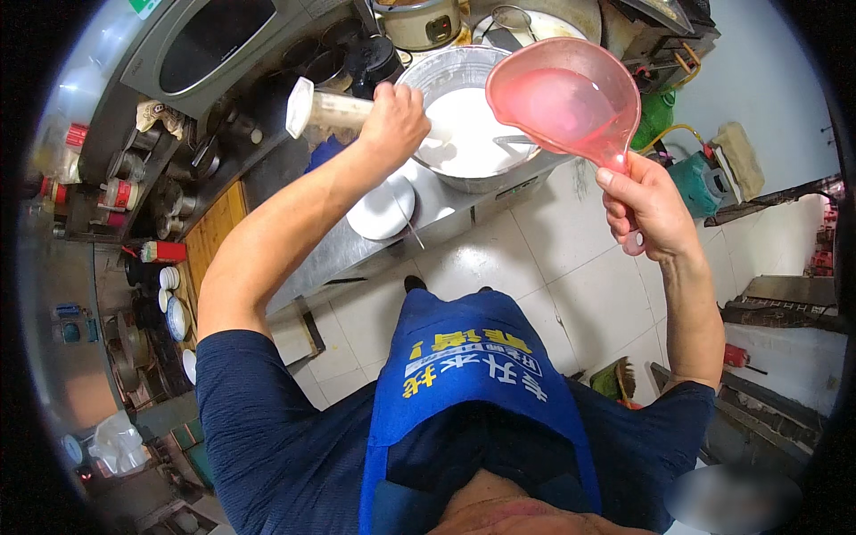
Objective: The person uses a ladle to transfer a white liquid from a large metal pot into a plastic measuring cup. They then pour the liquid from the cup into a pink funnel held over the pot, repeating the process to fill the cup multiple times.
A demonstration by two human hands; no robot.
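Note:
My left hand grips a translucent cylindrical container, tilted with its whitish hexagonal end at the left. Its other end lies over a large metal pot holding white liquid or batter. My right hand holds a pink translucent plastic ladle by its handle, above the pot's right side. The ladle's bowl seems to hold some clear liquid. A grey metal utensil rests partly in the white contents. Beside the pot, a white round lid or plate lies on the counter with a thin stick across it.
The steel counter runs along the front and left. Behind the pot stand a rice cooker and a white basin with a strainer. A microwave is at upper left; white bowls stand near a wooden board.

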